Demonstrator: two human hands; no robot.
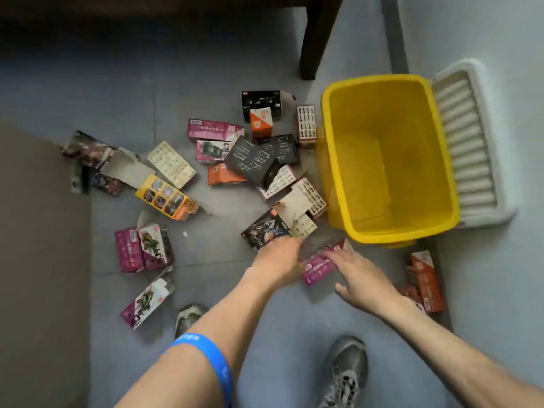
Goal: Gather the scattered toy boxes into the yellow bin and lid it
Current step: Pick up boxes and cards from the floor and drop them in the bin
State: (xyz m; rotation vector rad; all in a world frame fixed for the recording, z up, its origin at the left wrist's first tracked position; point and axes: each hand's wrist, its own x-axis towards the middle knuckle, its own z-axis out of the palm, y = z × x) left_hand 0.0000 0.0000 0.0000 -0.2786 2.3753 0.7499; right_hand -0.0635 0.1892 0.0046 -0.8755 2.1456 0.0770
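The yellow bin (441, 160) stands empty on the grey floor at the right. Its white ribbed lid (465, 142) lies against the bin's right side. Several toy boxes lie scattered left of the bin, among them a black box (265, 232) and a yellow box (166, 197). A magenta box (316, 269) lies on the floor just in front of the bin, between my hands. My left hand (276, 257) is at its left end, fingers blurred and bent down. My right hand (359, 275) has spread fingers touching its right end.
An orange box (426, 279) lies at the right near the wall. More magenta boxes (141, 248) lie at the left by a brown panel (38, 231). A dark furniture leg (316, 39) stands behind the pile. My shoes (347, 369) are on the floor below.
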